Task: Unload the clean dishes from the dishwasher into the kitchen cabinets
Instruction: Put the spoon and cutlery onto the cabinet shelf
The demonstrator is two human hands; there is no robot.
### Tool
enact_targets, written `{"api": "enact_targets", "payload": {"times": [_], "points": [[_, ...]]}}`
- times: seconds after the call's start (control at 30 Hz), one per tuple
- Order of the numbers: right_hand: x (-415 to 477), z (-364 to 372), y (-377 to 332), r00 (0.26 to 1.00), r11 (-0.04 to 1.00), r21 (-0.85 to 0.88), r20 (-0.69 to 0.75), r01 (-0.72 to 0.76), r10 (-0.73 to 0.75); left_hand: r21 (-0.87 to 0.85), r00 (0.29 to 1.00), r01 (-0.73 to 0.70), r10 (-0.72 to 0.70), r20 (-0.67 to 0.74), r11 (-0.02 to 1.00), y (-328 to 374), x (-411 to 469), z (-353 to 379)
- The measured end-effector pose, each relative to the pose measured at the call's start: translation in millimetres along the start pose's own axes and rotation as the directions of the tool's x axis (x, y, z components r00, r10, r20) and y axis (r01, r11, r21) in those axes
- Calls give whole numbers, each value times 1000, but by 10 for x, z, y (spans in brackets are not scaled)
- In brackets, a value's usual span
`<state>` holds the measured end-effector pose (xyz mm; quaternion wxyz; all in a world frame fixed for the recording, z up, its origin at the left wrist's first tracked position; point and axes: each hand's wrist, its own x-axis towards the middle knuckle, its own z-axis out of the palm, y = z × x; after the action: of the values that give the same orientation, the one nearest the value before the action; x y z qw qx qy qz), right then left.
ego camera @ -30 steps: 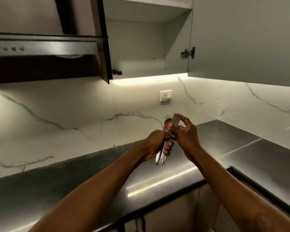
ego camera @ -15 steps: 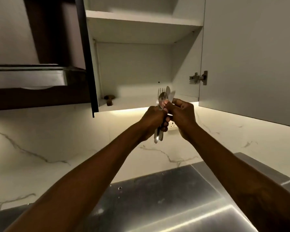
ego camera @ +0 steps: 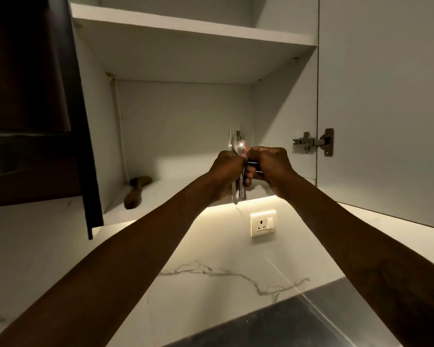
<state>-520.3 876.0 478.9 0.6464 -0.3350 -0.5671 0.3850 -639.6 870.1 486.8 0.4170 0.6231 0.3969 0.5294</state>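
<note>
At frame centre my left hand (ego camera: 227, 169) grips the cutlery (ego camera: 237, 145), right hand (ego camera: 273, 166) pinching one piece; next, onto the cabinet shelf (ego camera: 186, 180).

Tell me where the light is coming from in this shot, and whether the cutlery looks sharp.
Head view: a warm glow from under the cabinet lights the marble wall around the socket, and the cabinet's inside is dim. The cutlery, gripped by the left hand and right hand, looks slightly soft, its pieces hard to separate. A thin glare streak crosses the countertop.
</note>
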Motion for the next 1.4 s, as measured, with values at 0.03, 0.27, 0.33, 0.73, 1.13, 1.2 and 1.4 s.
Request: {"api": "enact_targets", "payload": {"times": [0.03, 0.27, 0.33, 0.73, 1.13, 1.2, 1.4], "points": [[95, 3, 13, 1000, 1000, 18, -6, -12, 12, -42, 1000, 5, -5, -12, 999, 3, 76, 22], [572, 7, 159, 999, 999, 40, 38, -20, 19, -155, 998, 18, -27, -50, 988, -13, 462, -4], [653, -9, 200, 998, 1000, 25, 56, -14, 13, -191, 997, 53, -61, -37, 980, -38, 508, -24], [1033, -253, 312, 992, 991, -58, 23, -119, 121, -81, 978, 208, -206, 30, 975, -145, 597, -25], [1238, -523, 483, 944, 899, -292, -53, -326, 325, -63, 967, 194, -202, -155, 979, -302, 829, -150], [1307, -545, 507, 960, 877, -390, -95, -280, 264, -69, 967, 197, -206, -152, 978, -307, 854, -155], [1330, -589, 515, 996, 441, -894, -65, -82, 55, -86, 962, 235, -245, -121, 968, -331, 911, -189]]}}
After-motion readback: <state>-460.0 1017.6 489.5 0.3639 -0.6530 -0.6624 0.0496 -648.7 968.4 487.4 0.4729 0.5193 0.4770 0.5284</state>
